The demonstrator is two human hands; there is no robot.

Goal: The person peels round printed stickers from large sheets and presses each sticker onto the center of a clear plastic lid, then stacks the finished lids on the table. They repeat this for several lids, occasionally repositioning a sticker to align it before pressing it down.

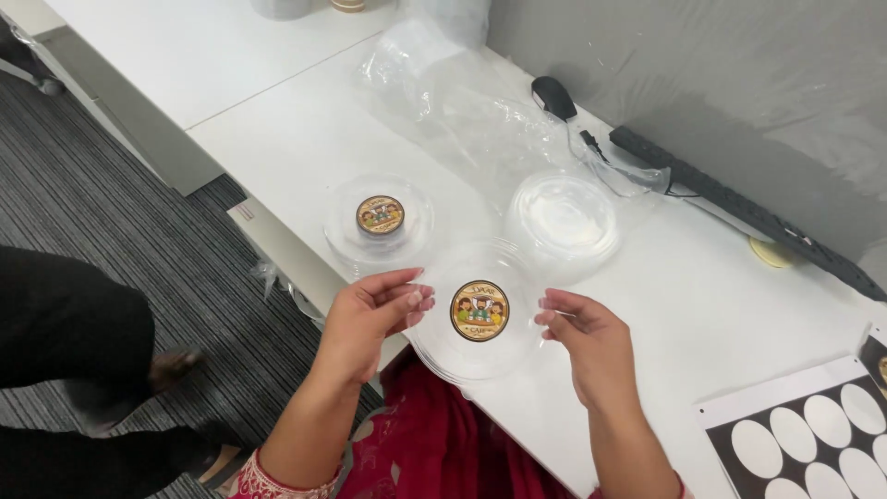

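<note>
A clear round plastic lid point(480, 346) with a round printed sticker point(479, 310) at its centre is held above the white table's front edge. My left hand point(370, 319) grips its left rim and my right hand point(582, 337) grips its right rim. Behind it on the table lies a stack of clear lids point(380, 242), the top one bearing the same kind of sticker point(381, 214). A second stack of plain clear lids point(564, 220) sits to the right of that one.
Crumpled clear plastic wrap point(462, 102) lies at the back of the white table point(721, 314). A black power strip point(739, 208) and black mouse point(553, 95) sit by the grey wall. A sticker sheet point(813, 434) with empty ovals lies at right. Another person's dark-clad legs point(74, 342) stand at left.
</note>
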